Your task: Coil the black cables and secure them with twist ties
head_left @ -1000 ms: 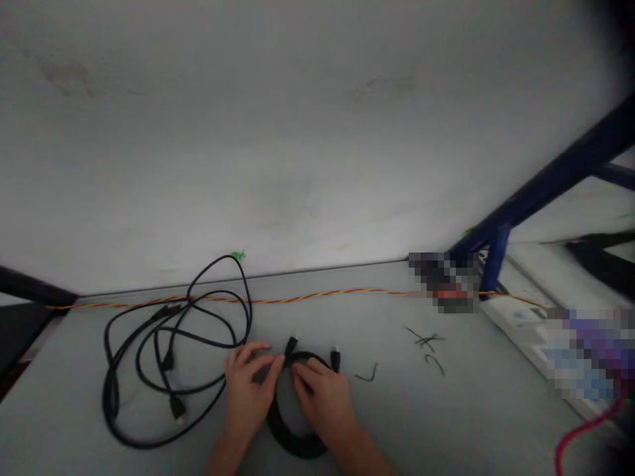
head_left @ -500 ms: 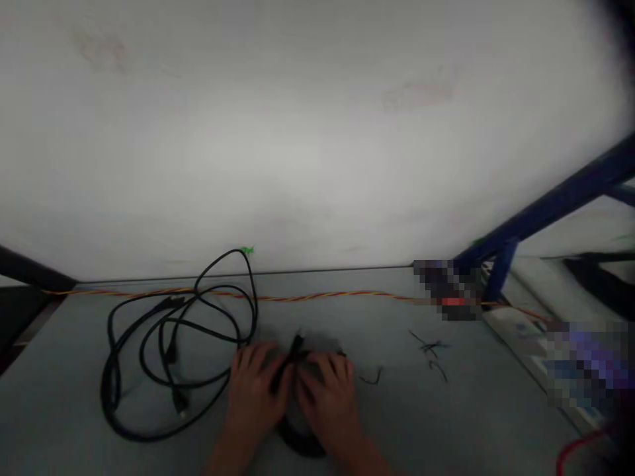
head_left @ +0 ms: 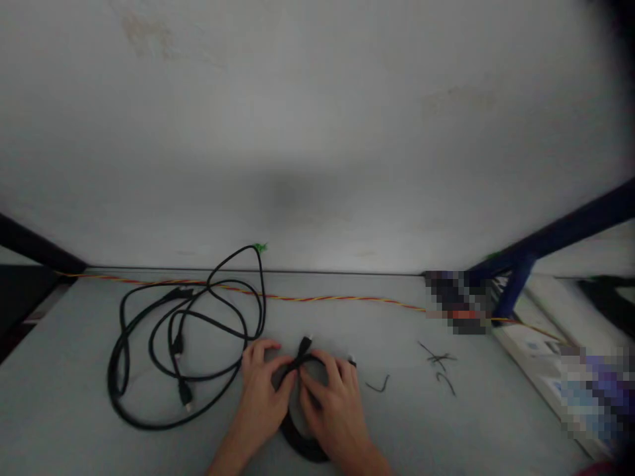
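A black cable (head_left: 303, 446) lies wound in a small coil on the grey tabletop, with a plug end (head_left: 305, 344) poking up at its top. My left hand (head_left: 265, 380) is closed on the coil's upper left side, thumb and fingers pinching it. On the other side my right hand (head_left: 333, 395) grips the coil, its thumb close to the left one. Another dark connector tip (head_left: 352, 361) shows beside the right fingers. Left of my hands, loose black cables (head_left: 149, 426) lie in wide loops, with connectors (head_left: 185, 394) among them.
Short black ties (head_left: 439, 359) lie to the right, one (head_left: 380, 385) nearer my hand. A twisted red-yellow wire (head_left: 342, 299) runs along the back by the white wall (head_left: 297, 132). Blue metal struts (head_left: 560, 238) rise at right, near a blurred-out object (head_left: 459, 301).
The view has shifted slightly, and the picture is sharper. Both hands stay on the coil, with the plug end still sticking up between them.
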Tool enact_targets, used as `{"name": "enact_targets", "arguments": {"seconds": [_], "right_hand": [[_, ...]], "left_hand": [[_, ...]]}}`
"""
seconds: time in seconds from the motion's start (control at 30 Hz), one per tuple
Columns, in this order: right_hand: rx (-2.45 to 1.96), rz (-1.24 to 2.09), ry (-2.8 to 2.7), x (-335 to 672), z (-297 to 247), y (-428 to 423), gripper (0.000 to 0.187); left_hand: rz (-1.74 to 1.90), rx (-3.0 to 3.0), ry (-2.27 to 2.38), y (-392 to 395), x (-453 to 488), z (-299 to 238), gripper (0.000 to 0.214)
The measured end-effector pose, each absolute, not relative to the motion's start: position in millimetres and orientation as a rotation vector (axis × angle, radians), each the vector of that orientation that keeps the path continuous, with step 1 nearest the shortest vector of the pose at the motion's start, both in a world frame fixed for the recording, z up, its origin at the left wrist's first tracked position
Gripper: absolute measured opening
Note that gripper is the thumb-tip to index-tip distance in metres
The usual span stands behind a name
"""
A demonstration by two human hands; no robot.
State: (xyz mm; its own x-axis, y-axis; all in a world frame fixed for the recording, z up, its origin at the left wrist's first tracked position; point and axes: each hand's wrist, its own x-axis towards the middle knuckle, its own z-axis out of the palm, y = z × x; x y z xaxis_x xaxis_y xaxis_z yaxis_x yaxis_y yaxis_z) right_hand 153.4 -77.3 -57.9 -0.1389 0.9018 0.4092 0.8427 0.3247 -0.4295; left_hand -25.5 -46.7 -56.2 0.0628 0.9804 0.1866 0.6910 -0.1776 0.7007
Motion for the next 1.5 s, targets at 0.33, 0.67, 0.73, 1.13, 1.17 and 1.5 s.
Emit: {"name": "enact_targets", "arguments": {"seconds": [0.33, 0.67, 0.73, 1.13, 1.17, 1.5], "right_hand": [[-1.472, 0.194, -2.073, 161, -55, -78, 0.04], [-1.423, 0.096, -1.911, 155, -61, -76, 0.027], [-1.401, 0.062, -1.875, 155, -64, -76, 0.023], [-1.59, 0.212, -2.046, 155, -49, -78, 0.032], [-1.578, 0.209, -2.05, 155, -49, -78, 0.033], [-1.464, 0.181, -1.943, 158, -64, -78, 0.031]], "left_hand": [[0.725, 1.715, 1.752, -38, -19, -53, 0.018], [0.596, 1.842, 1.778, -38, -16, -42, 0.022], [0.635, 1.846, 1.772, -38, -17, -45, 0.022], [0.644, 1.695, 1.681, -31, -29, -33, 0.012], [0.651, 1.695, 1.683, -32, -28, -33, 0.012], [0.713, 1.663, 1.628, -38, -29, -45, 0.013]]}}
